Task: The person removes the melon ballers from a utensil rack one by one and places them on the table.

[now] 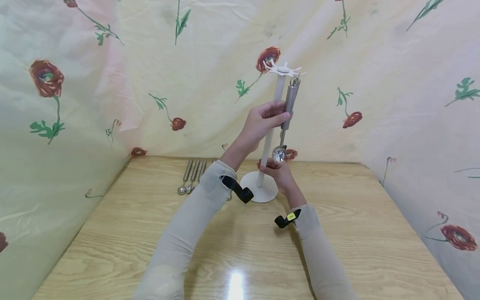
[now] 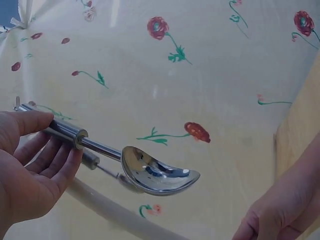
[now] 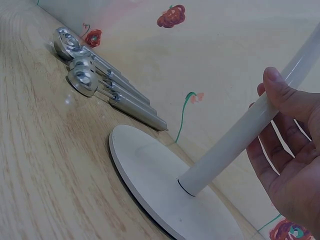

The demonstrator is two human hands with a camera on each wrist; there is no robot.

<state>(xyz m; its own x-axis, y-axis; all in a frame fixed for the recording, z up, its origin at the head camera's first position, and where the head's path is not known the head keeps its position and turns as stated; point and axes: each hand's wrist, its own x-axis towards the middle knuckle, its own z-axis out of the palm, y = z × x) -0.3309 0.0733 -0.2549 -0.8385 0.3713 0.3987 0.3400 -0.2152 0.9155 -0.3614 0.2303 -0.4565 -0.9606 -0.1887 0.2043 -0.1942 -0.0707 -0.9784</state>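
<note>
A steel ice cream scoop (image 2: pixel 160 175) with a thick tubular handle is pinched between the thumb and fingers of my left hand (image 1: pixel 264 118). The handle's top end is right at a hook of the white stand's rack (image 1: pixel 283 70), and the bowl points down. Behind it, the left wrist view shows part of a second steel utensil (image 2: pixel 91 159). Lower down, my right hand (image 3: pixel 295 135) grips the white pole (image 3: pixel 235 140) with thumb and fingers round it. The pole leans a little in the head view, above its round white base (image 1: pixel 262 196).
Several more steel scoops (image 3: pixel 82 80) lie side by side on the wooden table (image 1: pixel 240 241), left of the stand and partly hidden by my left sleeve. A flowered cloth (image 1: pixel 210 83) hangs behind the table and along its sides.
</note>
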